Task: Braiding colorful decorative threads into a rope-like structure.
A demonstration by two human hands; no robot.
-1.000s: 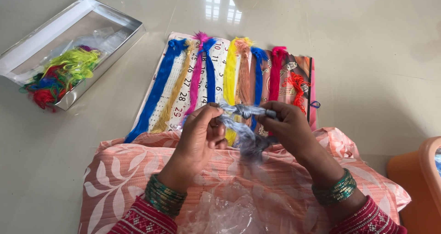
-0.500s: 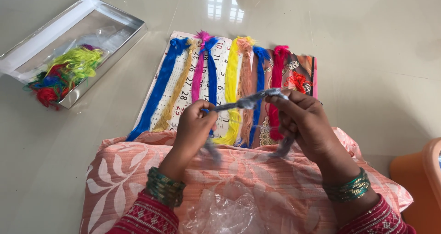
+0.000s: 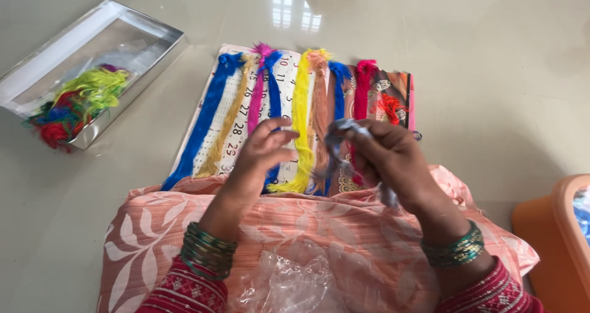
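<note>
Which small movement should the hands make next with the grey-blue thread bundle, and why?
Probably the left hand should take the loose end again. The right hand alone grips the grey-blue thread bundle, which hangs bunched and unstraightened, while the coloured skeins on the calendar sheet lie straight.

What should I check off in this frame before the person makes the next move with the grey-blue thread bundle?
1. Right hand grips the grey-blue thread bundle: ok, the fingers are closed on it.
2. Left hand on the bundle: not ok, it is open beside it and holds nothing that shows.
3. Bundle free of tangles: cannot tell, the strands are blurred.
4. Row of coloured thread skeins laid in parallel on the printed calendar sheet: ok.
5. Clear plastic box of mixed threads stands open, apart from both hands: ok.
6. Crumpled clear plastic bag lies on the lap below the hands: ok.
</note>
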